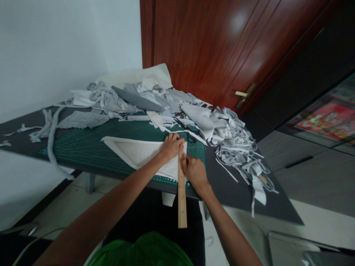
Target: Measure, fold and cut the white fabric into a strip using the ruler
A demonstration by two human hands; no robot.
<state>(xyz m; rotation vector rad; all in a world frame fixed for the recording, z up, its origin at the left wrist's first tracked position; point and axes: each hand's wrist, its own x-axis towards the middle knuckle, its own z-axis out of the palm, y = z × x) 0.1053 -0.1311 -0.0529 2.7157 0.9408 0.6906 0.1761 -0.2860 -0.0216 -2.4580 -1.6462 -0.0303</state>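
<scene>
A white triangular piece of fabric (138, 152) lies on a green cutting mat (88, 146). A wooden ruler (181, 195) runs across the fabric's right edge and sticks out over the table's front edge. My left hand (172, 145) presses fingers-down on the ruler's far end and the fabric. My right hand (195, 170) sits just right of the ruler with its fingers curled in a pinch; what it holds is too small to make out.
A heap of grey and white fabric scraps (155, 99) covers the back of the dark table (235, 192), with thin strips (241, 155) trailing at the right. Black scissors (185, 130) lie beyond my hands. A wooden door (222, 48) stands behind.
</scene>
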